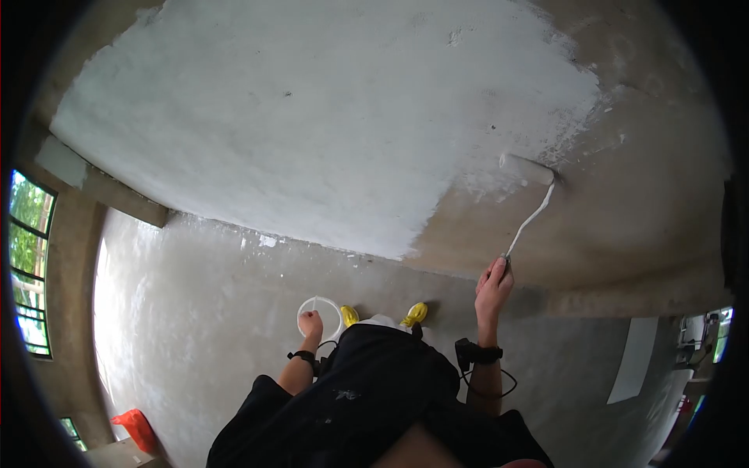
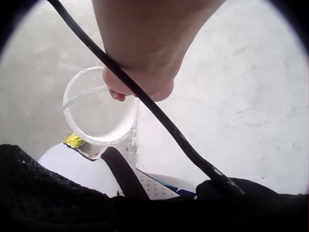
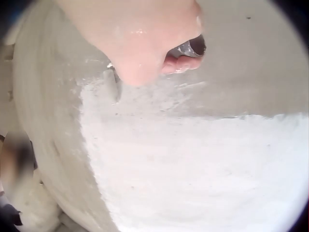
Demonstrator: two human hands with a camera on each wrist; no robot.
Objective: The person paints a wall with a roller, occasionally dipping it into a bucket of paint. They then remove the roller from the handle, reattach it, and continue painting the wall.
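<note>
In the head view my right hand (image 1: 493, 288) grips the handle of a paint roller (image 1: 527, 168). Its white sleeve lies against the wall where fresh white paint meets bare grey plaster. Seen from the right wrist, curled fingers (image 3: 181, 64) wrap the dark handle (image 3: 197, 45), and part of the roller (image 3: 112, 87) shows past the hand. Low in front of my body, my left hand (image 1: 310, 324) holds the bail handle of a white bucket (image 1: 339, 312). From the left wrist, the bucket's paint-crusted rim (image 2: 67, 108) and pale inside appear below the fist.
White paint (image 1: 296, 132) covers much of the wall, with bare plaster (image 1: 624, 210) to the right. Yellow shoe covers (image 1: 417, 313) are on my feet beside the bucket. A red bag (image 1: 136, 429) lies at lower left; a pale panel (image 1: 633, 359) is at right. A cable (image 2: 159, 113) crosses the left wrist view.
</note>
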